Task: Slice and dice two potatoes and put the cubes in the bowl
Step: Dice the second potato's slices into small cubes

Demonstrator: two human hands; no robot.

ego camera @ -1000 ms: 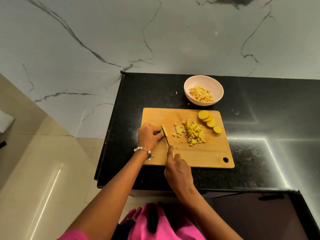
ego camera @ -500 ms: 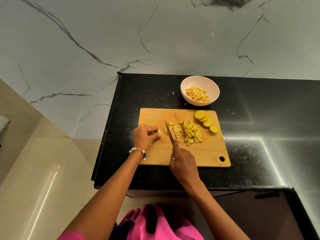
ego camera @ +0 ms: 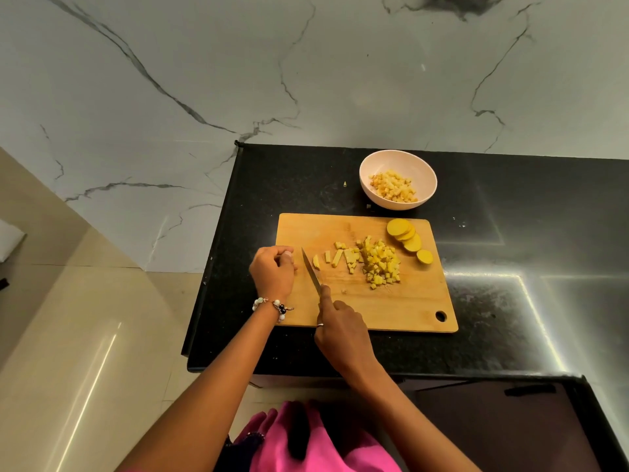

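- Cutting board [ego camera: 391, 308] sits on the black counter [ego camera: 510, 335], long side running 9 to 3 o'clock, hang hole at its 4 o'clock corner.
- Right hand [ego camera: 340, 332] at the board's 6 o'clock edge, fingers wrapped round the knife [ego camera: 311, 270] handle, index finger laid along the spine. Ring on one finger.
- Blade points toward 11 o'clock, tip near the left hand. Cannot tell if the edge touches the wood.
- Left hand [ego camera: 274, 270] over the board's 9 o'clock edge, fingers curled in with fingertips bunched. Cannot tell whether they pinch a potato piece or nothing. Bead bracelet [ego camera: 272, 306] on that wrist.
- Small potato piece [ego camera: 316, 262] lies just at 3 o'clock of the blade, apart from it.
- Potato strips [ego camera: 342, 257] at board centre, some cut short.
- Diced cube pile [ego camera: 379, 265] just at 3 o'clock of the strips, touching them.
- Round slices [ego camera: 406, 235] overlapping in a row at the board's 1 to 2 o'clock corner, last one lying apart.
- Bowl [ego camera: 398, 158] on the counter at 12 o'clock of the board, near its far edge, already part-filled with cubes [ego camera: 393, 187].
- One stray scrap [ego camera: 344, 183] on the counter at 9 o'clock of the bowl.
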